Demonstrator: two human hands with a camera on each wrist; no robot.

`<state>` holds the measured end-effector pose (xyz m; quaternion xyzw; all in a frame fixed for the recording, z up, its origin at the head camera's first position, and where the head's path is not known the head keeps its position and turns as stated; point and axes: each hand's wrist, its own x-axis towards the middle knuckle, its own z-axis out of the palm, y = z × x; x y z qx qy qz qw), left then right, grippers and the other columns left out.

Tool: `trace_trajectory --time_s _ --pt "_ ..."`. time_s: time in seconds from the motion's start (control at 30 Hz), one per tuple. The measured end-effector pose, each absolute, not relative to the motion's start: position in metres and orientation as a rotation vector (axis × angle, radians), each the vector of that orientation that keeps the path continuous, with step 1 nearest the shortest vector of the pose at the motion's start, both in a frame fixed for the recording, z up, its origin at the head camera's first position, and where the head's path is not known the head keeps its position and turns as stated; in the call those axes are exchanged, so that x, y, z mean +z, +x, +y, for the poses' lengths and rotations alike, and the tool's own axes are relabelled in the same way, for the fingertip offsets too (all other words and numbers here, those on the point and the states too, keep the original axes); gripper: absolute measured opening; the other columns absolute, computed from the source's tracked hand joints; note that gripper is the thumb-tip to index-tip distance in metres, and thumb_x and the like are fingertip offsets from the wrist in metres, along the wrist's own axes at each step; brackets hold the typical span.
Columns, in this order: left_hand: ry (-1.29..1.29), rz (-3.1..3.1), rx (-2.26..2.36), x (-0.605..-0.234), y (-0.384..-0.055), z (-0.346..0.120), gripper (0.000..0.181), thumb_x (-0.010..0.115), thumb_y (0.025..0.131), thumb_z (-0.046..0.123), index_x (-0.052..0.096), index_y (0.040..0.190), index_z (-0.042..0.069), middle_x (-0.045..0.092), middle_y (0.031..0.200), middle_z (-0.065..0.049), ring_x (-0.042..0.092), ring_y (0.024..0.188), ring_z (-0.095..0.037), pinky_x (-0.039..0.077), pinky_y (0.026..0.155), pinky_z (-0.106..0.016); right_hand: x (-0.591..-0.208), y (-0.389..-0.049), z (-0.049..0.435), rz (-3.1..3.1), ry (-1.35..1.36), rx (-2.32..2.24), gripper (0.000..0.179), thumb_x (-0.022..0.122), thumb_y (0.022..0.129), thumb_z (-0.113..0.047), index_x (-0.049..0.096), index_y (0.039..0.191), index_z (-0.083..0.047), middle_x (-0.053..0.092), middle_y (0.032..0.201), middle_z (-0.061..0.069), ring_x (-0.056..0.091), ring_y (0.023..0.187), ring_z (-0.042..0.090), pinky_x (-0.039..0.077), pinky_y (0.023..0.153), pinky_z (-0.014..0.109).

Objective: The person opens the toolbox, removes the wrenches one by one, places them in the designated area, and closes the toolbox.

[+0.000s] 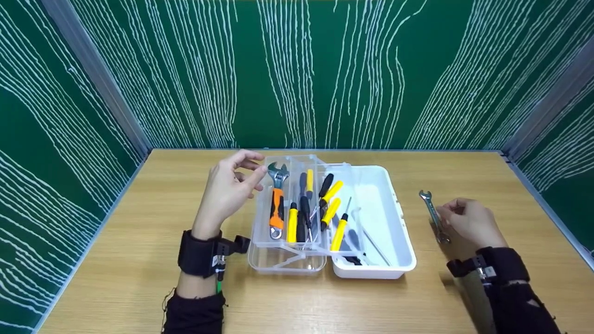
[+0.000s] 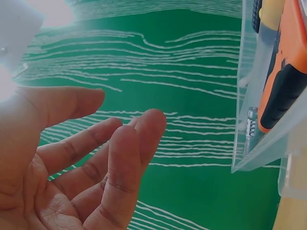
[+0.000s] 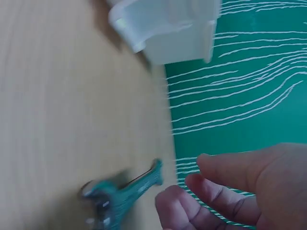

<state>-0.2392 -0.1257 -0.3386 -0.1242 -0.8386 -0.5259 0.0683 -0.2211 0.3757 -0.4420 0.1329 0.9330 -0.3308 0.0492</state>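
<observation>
My left hand [image 1: 234, 185], fingers loosely bent, is beside the left edge of a clear raised tray [image 1: 262, 222]. The left wrist view shows a gap between these fingers [image 2: 124, 163] and the tray. An adjustable wrench [image 1: 277, 204] with an orange and black handle lies in the tray, beside yellow and black screwdrivers [image 1: 292, 222]. On the right, a small metal combination wrench [image 1: 431, 211] lies on the table. My right hand [image 1: 473, 222] is just right of it, fingers bent and holding nothing; in the right wrist view the wrench [image 3: 120, 201] is apart from the fingertips.
The white toolbox [image 1: 403, 236] stands open at the table's middle, its clear tray folded out leftward. More screwdrivers [image 1: 330, 213] lie in its inner tray and a metal rod [image 1: 376, 246] in its base. Green walls [image 1: 325, 69] with white lines enclose the wooden table [image 1: 148, 232].
</observation>
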Motion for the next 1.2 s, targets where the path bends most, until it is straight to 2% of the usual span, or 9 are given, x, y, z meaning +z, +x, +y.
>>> trace_trajectory --time_s 0.1,0.23,0.33,0.47,0.6,0.7,0.87,1.03,1.2 --pt "-0.359 -2.546 -1.573 -0.338 -0.239 -0.125 0.025 0.071 0.105 0.019 0.072 0.129 0.013 0.074 0.114 -0.01 0.075 0.074 -0.024 0.064 0.063 -0.034 -0.434 -0.219 0.371 2.85 0.366 -1.063 0.04 0.055 0.112 -0.034 0.064 0.129 0.002 0.069 0.116 0.022 0.065 0.101 0.032 0.053 0.073 0.027" --pt "-0.37 -2.554 -1.557 -0.338 -0.239 -0.124 0.026 0.072 0.104 0.019 0.072 0.129 0.012 0.075 0.114 -0.01 0.076 0.075 -0.031 0.066 0.064 -0.039 -0.423 -0.216 0.364 2.908 0.303 -1.095 0.047 0.054 0.112 -0.04 0.064 0.131 0.003 0.069 0.122 0.027 0.069 0.109 0.038 0.053 0.074 0.025" --pt "-0.386 -2.554 -1.545 -0.338 -0.239 -0.124 0.026 0.073 0.104 0.018 0.072 0.129 0.011 0.076 0.113 -0.011 0.076 0.074 -0.031 0.066 0.064 -0.043 -0.414 -0.214 0.36 2.948 0.304 -1.1 0.05 0.053 0.112 -0.044 0.064 0.13 0.001 0.07 0.123 0.027 0.069 0.111 0.04 0.051 0.075 0.025" --pt "-0.394 -2.56 -1.542 -0.338 -0.239 -0.124 0.026 0.073 0.104 0.018 0.073 0.129 0.011 0.076 0.113 -0.011 0.075 0.072 -0.025 0.066 0.066 -0.046 -0.404 -0.211 0.356 2.958 0.311 -1.121 0.052 0.052 0.112 -0.048 0.063 0.132 -0.001 0.069 0.125 0.025 0.068 0.112 0.038 0.052 0.075 0.023" --pt "-0.389 -2.573 -1.543 -0.337 -0.239 -0.125 0.026 0.073 0.104 0.018 0.073 0.128 0.011 0.076 0.113 -0.01 0.075 0.074 -0.028 0.067 0.068 -0.05 -0.397 -0.209 0.352 2.97 0.303 -1.155 0.054 0.052 0.112 -0.05 0.064 0.134 -0.002 0.069 0.127 0.024 0.067 0.11 0.033 0.051 0.073 0.02" --pt "-0.383 -2.583 -1.534 -0.337 -0.238 -0.125 0.026 0.073 0.103 0.018 0.073 0.128 0.011 0.076 0.113 -0.011 0.075 0.074 -0.029 0.067 0.066 -0.047 -0.392 -0.208 0.347 2.979 0.313 -1.189 0.055 0.052 0.112 -0.05 0.064 0.135 -0.002 0.068 0.128 0.023 0.066 0.11 0.032 0.05 0.072 0.019" --pt "-0.386 -2.603 -1.522 -0.337 -0.238 -0.124 0.027 0.073 0.103 0.018 0.072 0.129 0.011 0.076 0.113 -0.011 0.076 0.076 -0.032 0.064 0.063 -0.033 -0.384 -0.206 0.338 3.004 0.32 -1.219 0.054 0.052 0.111 -0.05 0.065 0.136 -0.003 0.069 0.128 0.022 0.066 0.11 0.029 0.049 0.075 0.018" --pt "-0.392 -2.625 -1.511 -0.338 -0.236 -0.123 0.028 0.073 0.103 0.019 0.072 0.13 0.011 0.076 0.113 -0.012 0.076 0.079 -0.037 0.064 0.064 -0.032 -0.376 -0.207 0.324 3.011 0.275 -1.267 0.056 0.053 0.11 -0.054 0.066 0.134 -0.005 0.071 0.125 0.019 0.065 0.101 0.018 0.048 0.08 0.024" --pt "-0.4 -2.637 -1.496 -0.338 -0.235 -0.122 0.028 0.073 0.103 0.02 0.072 0.13 0.011 0.076 0.112 -0.011 0.076 0.079 -0.037 0.063 0.064 -0.031 -0.37 -0.208 0.311 3.035 0.159 -1.363 0.051 0.058 0.109 -0.049 0.068 0.129 -0.004 0.073 0.118 0.017 0.067 0.091 0.004 0.052 0.077 0.014"
